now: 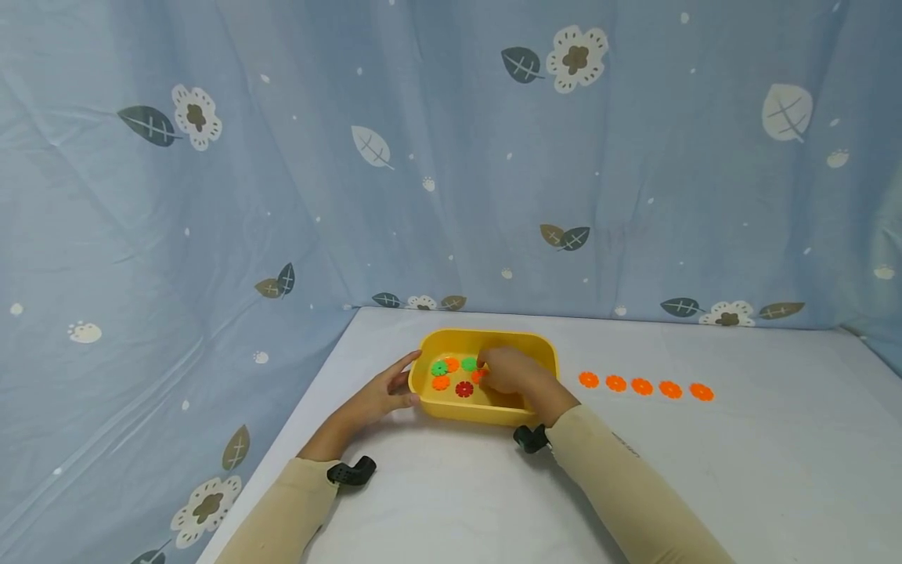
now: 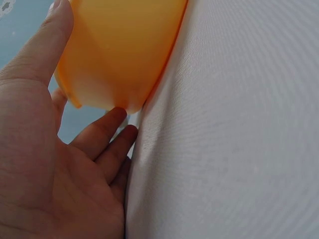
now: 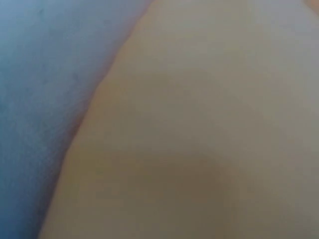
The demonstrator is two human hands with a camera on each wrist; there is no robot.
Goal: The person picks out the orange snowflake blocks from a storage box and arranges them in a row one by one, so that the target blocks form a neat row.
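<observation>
Head view, from the left: a pale blue cloth curtain (image 1: 176,298), printed with leaves and white flowers, hangs beside and behind a white-covered table (image 1: 775,446). A beige left sleeve (image 1: 285,513), with a black wrist device (image 1: 352,471), leads to the left hand (image 1: 380,394). Its thumb and fingers stand wide apart at the left end of a yellow plastic tub (image 1: 465,411), touching it; the left wrist view shows fingertips against the end wall.

Inside the tub, flat notched plastic discs lie on the left half: green disc (image 1: 439,368), orange disc (image 1: 441,383), another orange one touching the green, a red disc (image 1: 464,389) toward the front, and a second green behind. The right hand (image 1: 509,370) reaches down into the tub, fingers bent, beside one more orange disc; whether they pinch it I cannot tell. Right of the tub, five orange notched discs (image 1: 642,386) lie in a row, spaced apart, on the table.
</observation>
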